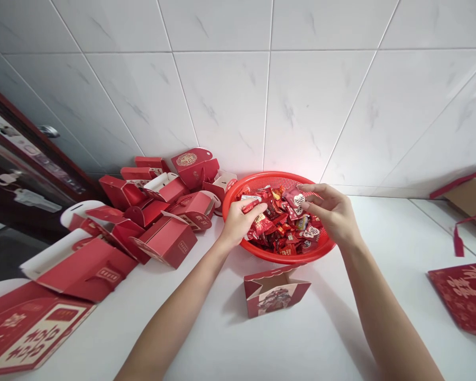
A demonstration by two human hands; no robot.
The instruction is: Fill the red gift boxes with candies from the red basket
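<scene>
A red plastic basket (pixel 275 258) full of red-wrapped candies (pixel 281 230) stands against the tiled wall. Over its left side my left hand (pixel 241 219) is closed on a small red candy (pixel 252 205) between thumb and fingers. My right hand (pixel 328 209), over the right side of the basket, pinches a dark pink candy packet (pixel 294 201) with a white heart-shaped print. Just in front of the basket an open-topped red paper box (pixel 277 299) with a printed picture stands on the white surface.
Many red gift boxes (pixel 168 241) crowd the left side, some with open flaps. A larger red box (pixel 31 333) is at the front left. On the right lie a red printed bag (pixel 464 296) and a brown box with red ribbon (pixel 472 201). A dark door frame stands far left.
</scene>
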